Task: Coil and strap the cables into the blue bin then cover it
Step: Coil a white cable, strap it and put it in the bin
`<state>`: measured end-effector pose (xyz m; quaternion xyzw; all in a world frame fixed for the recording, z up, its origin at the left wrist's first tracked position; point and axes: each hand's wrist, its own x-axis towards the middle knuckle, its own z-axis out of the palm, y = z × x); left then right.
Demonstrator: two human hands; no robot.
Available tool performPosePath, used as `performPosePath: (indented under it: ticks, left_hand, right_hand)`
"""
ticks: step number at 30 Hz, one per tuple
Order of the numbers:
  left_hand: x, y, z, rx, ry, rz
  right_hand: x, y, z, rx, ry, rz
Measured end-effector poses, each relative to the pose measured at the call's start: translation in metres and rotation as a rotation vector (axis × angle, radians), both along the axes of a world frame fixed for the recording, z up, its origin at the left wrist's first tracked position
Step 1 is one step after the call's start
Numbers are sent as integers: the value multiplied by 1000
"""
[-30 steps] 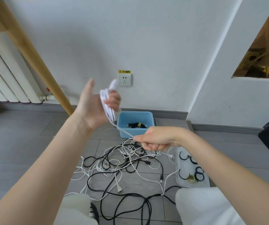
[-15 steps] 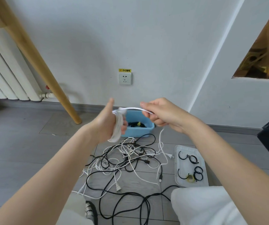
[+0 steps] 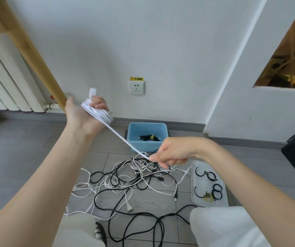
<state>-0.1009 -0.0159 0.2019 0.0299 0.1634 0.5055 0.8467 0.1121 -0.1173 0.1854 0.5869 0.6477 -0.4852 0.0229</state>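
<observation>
- The grey tiled floor [image 3: 18, 154] runs up to a white plaster wall [image 3: 161, 41], with a white ribbed radiator [image 3: 4, 81] at far left and a slanted pale wooden leg [image 3: 30, 50] in front of it.
- A loose tangle of black and white cables [image 3: 125, 184] lies spread on the floor in front of the person's knees, between the two forearms.
- The rectangular blue plastic bin [image 3: 147, 146] stands open on the floor near the wall, just beyond the tangle; a coiled black cable with a yellow strap [image 3: 150, 138] lies inside it.
- A clear, shallow plastic lid [image 3: 221, 202] lies flat on the floor to the right of the tangle, carrying several black loop straps [image 3: 216, 190] and one yellowish one.
- The left hand [image 3: 84, 116] is raised, palm toward the camera, fingers curled round a flat white cable [image 3: 98, 113] wound in loops about it; the cable's white plug end sticks up above the fingers.
- The right hand [image 3: 171, 154] is held lower, above the tangle, thumb and forefinger pinching the same flat white cable, which stretches taut between the two hands; the other fingers are curled under.
- A white wall socket [image 3: 137, 87] with a yellow warning label above it sits on the wall over the bin.
</observation>
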Motion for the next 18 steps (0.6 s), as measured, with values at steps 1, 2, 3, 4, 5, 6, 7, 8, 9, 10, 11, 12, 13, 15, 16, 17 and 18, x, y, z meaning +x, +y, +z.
performPosePath:
  ticks: [1,2,3,4,5,6,7,8,9,10,11,12,13,15,16,17,18]
  left_hand:
    - [3,-1,3,43,-42,-166]
    - [6,-2,4,110,-68,-380]
    - [10,-4,6,186,-61,-608]
    - [14,-8,7,270,4,-797]
    - [19,-16,6,366,113,-931]
    - [24,-25,5,446,247,-1056]
    - [31,-35,3,510,407,-1165]
    - [39,-47,1,567,574,-1241]
    - [45,-56,-1,617,714,-1274]
    - [49,-62,-5,645,801,-1280]
    - [52,-63,-10,635,848,-1262]
    - [53,-60,-15,593,865,-1215]
    - [53,-57,-17,550,870,-1155]
    - [51,-49,-22,502,911,-1031]
    - [51,-47,-25,477,927,-972]
    - [51,-44,-28,436,940,-904]
    - [51,-41,-30,382,950,-821]
  right_hand:
    - [1,1,-5,30,-105,-16]
    - [2,4,-9,89,-211,-45]
    - [5,6,-11,161,-306,-86]
    - [7,8,-12,232,-382,-133]
    - [10,10,-11,299,-434,-184]
    - [12,11,-9,363,-461,-234]
    - [14,13,-6,425,-467,-285]
    - [17,13,-1,489,-460,-340]
    - [18,14,4,554,-452,-397]
    - [20,14,8,618,-442,-448]
    - [22,14,12,678,-432,-490]
    - [22,14,14,730,-418,-521]
    - [22,14,15,769,-406,-538]
    - [18,14,15,814,-392,-531]
    - [16,14,13,825,-385,-514]
    - [14,14,13,832,-365,-495]
    - [12,14,12,839,-324,-467]
